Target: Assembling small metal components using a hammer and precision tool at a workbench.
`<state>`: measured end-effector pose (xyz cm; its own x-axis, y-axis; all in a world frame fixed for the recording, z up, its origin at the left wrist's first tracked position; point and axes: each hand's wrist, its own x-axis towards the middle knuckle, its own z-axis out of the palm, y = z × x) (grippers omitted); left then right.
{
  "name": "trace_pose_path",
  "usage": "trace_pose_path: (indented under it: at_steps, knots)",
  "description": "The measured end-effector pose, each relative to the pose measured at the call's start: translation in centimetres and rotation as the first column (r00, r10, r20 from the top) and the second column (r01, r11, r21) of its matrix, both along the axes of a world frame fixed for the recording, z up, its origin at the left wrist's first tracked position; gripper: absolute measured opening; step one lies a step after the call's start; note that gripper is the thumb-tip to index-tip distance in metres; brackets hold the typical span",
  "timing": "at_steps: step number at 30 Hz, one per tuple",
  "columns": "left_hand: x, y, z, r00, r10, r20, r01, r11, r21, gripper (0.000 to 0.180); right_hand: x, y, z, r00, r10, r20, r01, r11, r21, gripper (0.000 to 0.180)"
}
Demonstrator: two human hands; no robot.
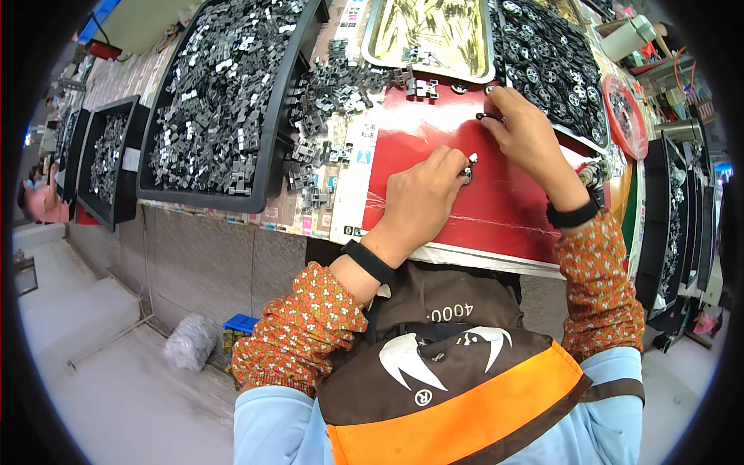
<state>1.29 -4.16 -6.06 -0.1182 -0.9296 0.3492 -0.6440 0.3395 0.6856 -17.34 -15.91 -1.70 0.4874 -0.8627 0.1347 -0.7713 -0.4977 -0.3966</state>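
Note:
Over the red work mat (418, 139), my left hand (421, 195) pinches a small black-and-silver part (467, 172) between thumb and fingertips. Farther right, my right hand (525, 133) is closed on a small black piece (488, 117) near the mat's far edge; its exact kind is too small to make out. Just beyond the hands lie a few loose black-and-metal clip pieces (421, 88). At the far side stands a metal tray (366, 48) of thin brass-coloured pins, and beside it a tray of black wheel-like parts (546, 66).
A large black bin (267, 174) of small metal-and-black pieces stands to the left, with a heap of loose pieces (329, 97) beside it. Smaller black bins (116, 186) sit farther left. A red round basket (637, 116) and more black bins (655, 256) are at right.

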Motion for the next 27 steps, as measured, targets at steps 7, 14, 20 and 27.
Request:
trace_pose_path:
  at_steps: [7,14,20,27]
  knots:
    - [0.5,0.3,-0.3,0.998,0.015,-0.059,-0.015,1.000,0.003,0.017,1.3,6.6,1.9,0.962,0.185,0.200,-0.175,0.982,-0.068,0.016]
    - [0.3,0.2,-1.0,0.996,0.019,-0.087,-0.020,1.000,-0.016,0.018,0.9,8.3,0.4,0.963,0.147,0.227,-0.128,0.987,-0.098,0.019]
    - [0.2,0.1,-1.3,0.996,0.022,-0.091,-0.023,1.000,-0.015,0.019,0.7,8.7,0.7,0.947,0.083,0.310,-0.076,0.997,-0.032,0.018]
    - [0.2,0.1,-1.2,0.996,0.023,-0.081,-0.024,1.000,-0.011,0.020,0.8,8.9,0.5,0.947,0.044,0.318,-0.043,0.999,-0.010,0.016]
